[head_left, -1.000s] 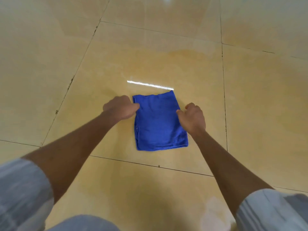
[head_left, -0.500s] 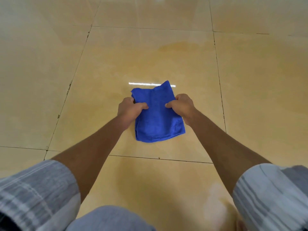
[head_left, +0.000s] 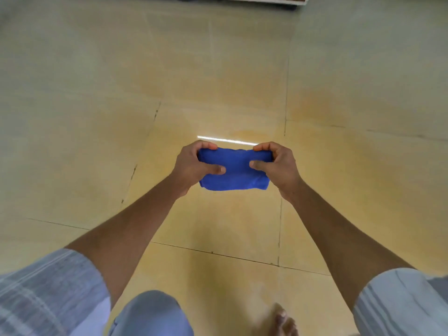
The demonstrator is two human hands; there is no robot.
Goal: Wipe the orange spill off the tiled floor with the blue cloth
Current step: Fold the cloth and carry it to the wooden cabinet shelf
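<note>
The folded blue cloth [head_left: 234, 172] hangs above the glossy beige tiled floor [head_left: 84, 141], its long axis left to right, left hand [head_left: 194, 166] and right hand [head_left: 276, 166] gripping opposite ends. The faint orange spill [head_left: 244, 133] lies just beyond, equally near both.

Glossy beige floor tiles [head_left: 72, 141]; dark grout lines; bright light streak [head_left: 228, 140] reflected.
</note>
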